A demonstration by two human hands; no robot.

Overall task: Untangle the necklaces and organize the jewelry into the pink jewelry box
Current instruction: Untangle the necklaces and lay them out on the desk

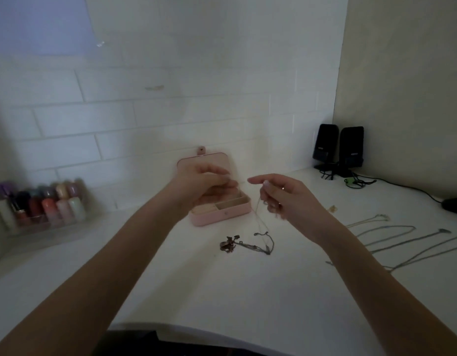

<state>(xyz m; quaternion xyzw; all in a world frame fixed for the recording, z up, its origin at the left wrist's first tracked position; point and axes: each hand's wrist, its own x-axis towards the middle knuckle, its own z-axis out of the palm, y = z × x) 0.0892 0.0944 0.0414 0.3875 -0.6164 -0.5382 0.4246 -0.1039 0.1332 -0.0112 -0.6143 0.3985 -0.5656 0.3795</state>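
Note:
The pink jewelry box (222, 214) stands open on the white table by the tiled wall, its lid up. My left hand (204, 186) is raised in front of the box with its fingertips pinched together, apparently on one end of a thin chain. My right hand (281, 196) is level with it to the right and pinches the same thin chain (259, 217), which hangs down to the table. Below the hands lies a tangle of dark necklaces (245, 244) with a small charm cluster at its left end.
Several long necklaces (391, 235) are laid out straight on the table at the right. Two black speakers (337, 150) with cables stand in the back right corner. A clear organizer of small bottles (42, 204) stands at the left by the wall.

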